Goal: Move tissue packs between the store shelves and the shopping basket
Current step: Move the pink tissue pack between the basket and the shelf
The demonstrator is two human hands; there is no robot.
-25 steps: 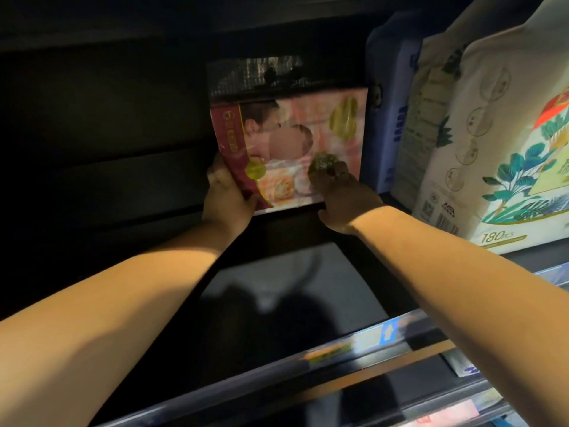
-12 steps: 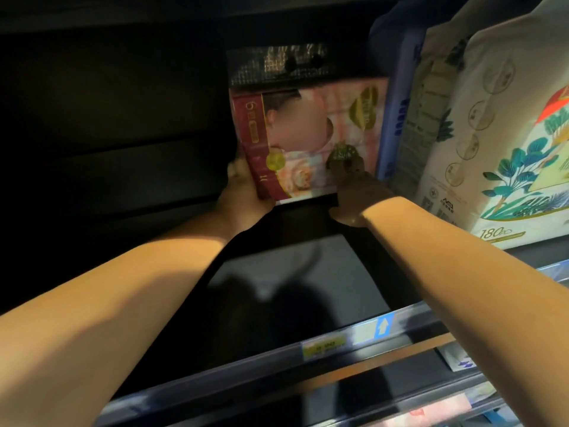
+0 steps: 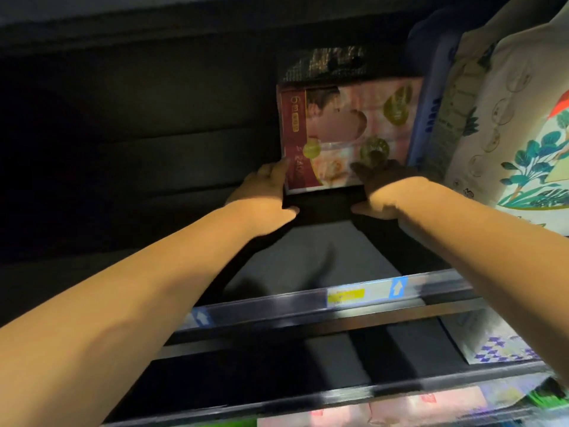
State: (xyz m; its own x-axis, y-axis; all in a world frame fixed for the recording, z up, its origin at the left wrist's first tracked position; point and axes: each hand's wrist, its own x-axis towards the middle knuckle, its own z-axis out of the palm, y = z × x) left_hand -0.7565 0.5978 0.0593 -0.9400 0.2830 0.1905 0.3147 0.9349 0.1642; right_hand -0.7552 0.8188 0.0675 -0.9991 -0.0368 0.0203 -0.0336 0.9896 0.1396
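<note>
Fingers of my left hand lie nearly straight against the lower left edge of the pink tissue pack, thumb spread below. Right hand sits in shadow at the pack's lower right front; I cannot tell its hold. Pack stands upright far back on the dark shelf, just beside a blue pack on its right. White leaf-print pack is cut off at right. A "6" reads on the pink pack's red band; the rail's yellow label is blurred.
</note>
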